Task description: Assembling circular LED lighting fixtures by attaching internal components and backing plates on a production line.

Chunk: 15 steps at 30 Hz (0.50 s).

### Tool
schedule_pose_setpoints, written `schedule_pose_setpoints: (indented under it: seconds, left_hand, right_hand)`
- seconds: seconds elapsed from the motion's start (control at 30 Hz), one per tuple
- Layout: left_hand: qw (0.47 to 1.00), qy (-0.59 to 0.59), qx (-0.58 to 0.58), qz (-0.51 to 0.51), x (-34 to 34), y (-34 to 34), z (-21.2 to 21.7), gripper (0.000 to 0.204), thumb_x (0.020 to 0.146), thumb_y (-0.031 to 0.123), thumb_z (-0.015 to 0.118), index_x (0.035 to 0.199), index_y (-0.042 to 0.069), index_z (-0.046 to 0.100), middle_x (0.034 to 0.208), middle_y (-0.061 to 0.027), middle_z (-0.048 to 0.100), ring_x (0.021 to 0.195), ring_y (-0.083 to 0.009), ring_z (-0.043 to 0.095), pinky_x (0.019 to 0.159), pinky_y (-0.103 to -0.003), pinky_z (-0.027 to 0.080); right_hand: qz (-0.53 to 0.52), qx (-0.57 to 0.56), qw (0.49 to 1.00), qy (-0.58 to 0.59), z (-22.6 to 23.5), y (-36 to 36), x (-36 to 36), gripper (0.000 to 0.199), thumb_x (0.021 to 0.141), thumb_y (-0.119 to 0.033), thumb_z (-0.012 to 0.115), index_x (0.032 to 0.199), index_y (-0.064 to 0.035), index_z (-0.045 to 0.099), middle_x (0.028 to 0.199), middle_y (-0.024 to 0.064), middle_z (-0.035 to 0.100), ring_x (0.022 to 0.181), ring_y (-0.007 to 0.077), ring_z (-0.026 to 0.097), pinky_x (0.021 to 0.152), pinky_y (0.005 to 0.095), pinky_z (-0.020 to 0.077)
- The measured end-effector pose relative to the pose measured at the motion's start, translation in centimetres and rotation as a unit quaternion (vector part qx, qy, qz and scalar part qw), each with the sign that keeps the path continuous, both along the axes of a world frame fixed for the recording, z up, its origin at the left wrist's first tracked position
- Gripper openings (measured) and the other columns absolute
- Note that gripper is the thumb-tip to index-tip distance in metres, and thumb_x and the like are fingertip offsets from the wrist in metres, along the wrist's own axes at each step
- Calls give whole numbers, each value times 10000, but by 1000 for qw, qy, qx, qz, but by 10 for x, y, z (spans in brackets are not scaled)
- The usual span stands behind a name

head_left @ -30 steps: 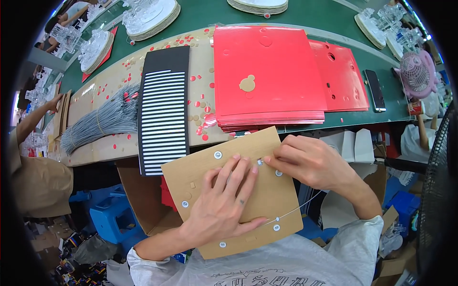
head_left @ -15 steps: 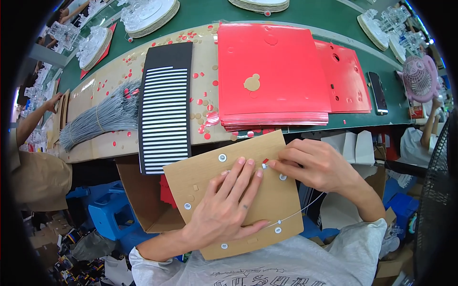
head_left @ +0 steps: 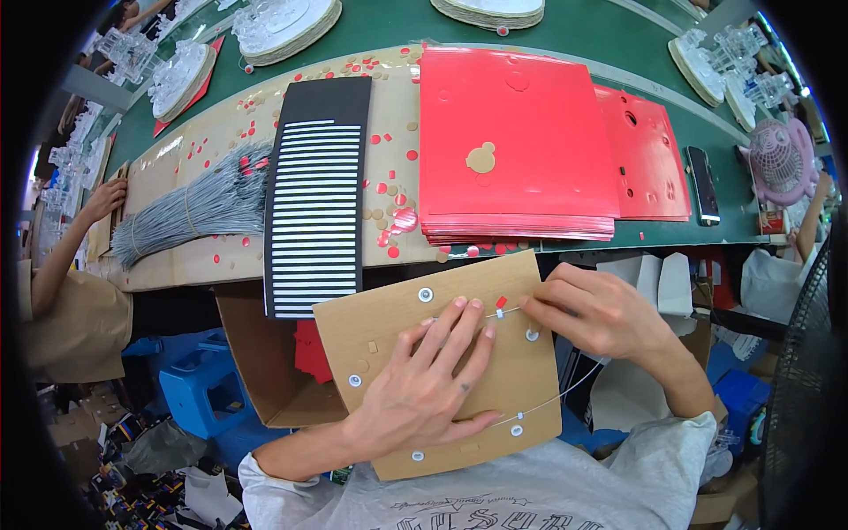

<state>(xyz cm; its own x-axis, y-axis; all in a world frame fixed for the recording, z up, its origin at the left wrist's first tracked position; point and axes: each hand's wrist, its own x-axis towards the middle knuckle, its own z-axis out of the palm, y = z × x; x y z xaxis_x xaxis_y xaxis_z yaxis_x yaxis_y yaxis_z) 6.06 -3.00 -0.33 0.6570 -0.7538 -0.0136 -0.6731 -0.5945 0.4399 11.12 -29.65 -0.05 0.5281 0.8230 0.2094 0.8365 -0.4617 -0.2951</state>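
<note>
A brown cardboard panel [head_left: 389, 327] with several white-rimmed round eyelets [head_left: 426, 294] lies tilted over my lap. My left hand [head_left: 411, 393] rests flat on it with fingers spread. My right hand [head_left: 596, 309] pinches a thin white wire [head_left: 514, 310] at the panel's upper right. That wire runs through a small white clip [head_left: 499, 314] below a red tab [head_left: 502, 302]. From the right hand the wire loops outside the panel's right edge, then back to a second white clip [head_left: 519, 415] near my left thumb. My left hand hides part of the wire's course.
Beyond the panel, the table holds a black-and-white striped stack [head_left: 316, 212], a bundle of grey wires [head_left: 190, 212], red sheets [head_left: 521, 132] and a phone [head_left: 702, 185]. A pink fan [head_left: 782, 155] stands right. Below are a cardboard box [head_left: 256, 362] and a blue stool [head_left: 199, 389]. A co-worker's hand [head_left: 106, 196] is left.
My right hand has drawn a little to the right, away from the upper clip. More wire shows between the clip and my fingertips. My left hand stays flat on the panel.
</note>
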Motion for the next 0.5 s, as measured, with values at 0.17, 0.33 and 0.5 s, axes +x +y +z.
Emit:
schedule_pose_setpoints:
  seconds: [0.17,0.33,0.5]
  left_hand:
    - [1000,-14,-6,-6,-1,0,4,895,839,580,672,1443,-39,439,1460,-278,429,1375,-387,406,1037,-439,371]
    - [997,22,-67,24,-3,0,2,815,792,461,771,1383,-33,505,1383,-264,458,1285,-410,458,995,-466,409]
    - [996,-67,-52,17,21,-12,-1,404,859,255,704,1131,-24,600,1075,-171,533,1031,-317,529,846,-376,442]
  right_hand:
    - [29,-2,998,-52,1,16,-5,363,657,-88,678,994,45,685,919,99,618,834,235,650,650,297,570]
    - [0,-15,1000,-27,10,7,-9,259,683,-91,661,913,25,649,852,61,551,818,181,600,624,269,547]
    - [11,-9,996,-82,6,18,-25,272,716,-100,650,949,40,663,832,59,550,819,184,600,680,282,533]
